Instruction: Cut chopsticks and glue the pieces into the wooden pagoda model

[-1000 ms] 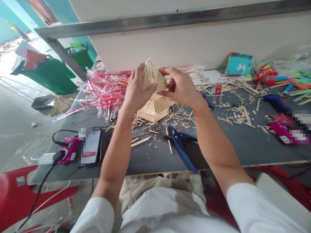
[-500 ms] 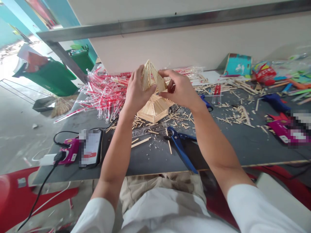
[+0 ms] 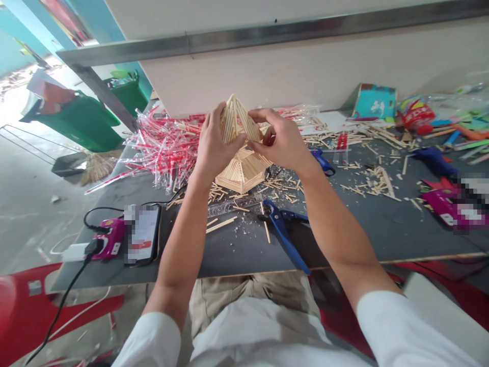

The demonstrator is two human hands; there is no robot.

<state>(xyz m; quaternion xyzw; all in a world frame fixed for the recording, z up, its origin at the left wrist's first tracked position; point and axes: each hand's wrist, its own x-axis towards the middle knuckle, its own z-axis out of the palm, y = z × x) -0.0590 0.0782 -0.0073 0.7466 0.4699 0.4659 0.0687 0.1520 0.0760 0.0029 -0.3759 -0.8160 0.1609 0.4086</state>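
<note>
At the left of the frame, a green bin (image 3: pixel 82 122) stands on the floor. At lower left, a purple power strip (image 3: pixel 113 237) lies beside a phone (image 3: pixel 144 235) on the dark table (image 3: pixel 244 257). Red-and-clear wrappers (image 3: pixel 164 148) form a pile left of centre.

Your left hand (image 3: pixel 214 142) grasps the left side of the upper stick pyramid (image 3: pixel 231 120), fingers behind, thumb across the lower front. This pyramid is at upper centre, apex up, directly above the wider stick base (image 3: pixel 248 173); your hands partly cover the junction, so you cannot tell whether the two parts touch. In front of the base lie a clear ruler (image 3: pixel 225 206) and loose sticks (image 3: pixel 221 225).

Your right hand (image 3: pixel 282 137) grips the pyramid's right panel with index finger and thumb, remaining fingers curled. Below it, a blue-handled cutter (image 3: pixel 287 237) extends to the front table edge. At far right lie a blue tool (image 3: pixel 435 160) and a second purple strip (image 3: pixel 445 206).
</note>
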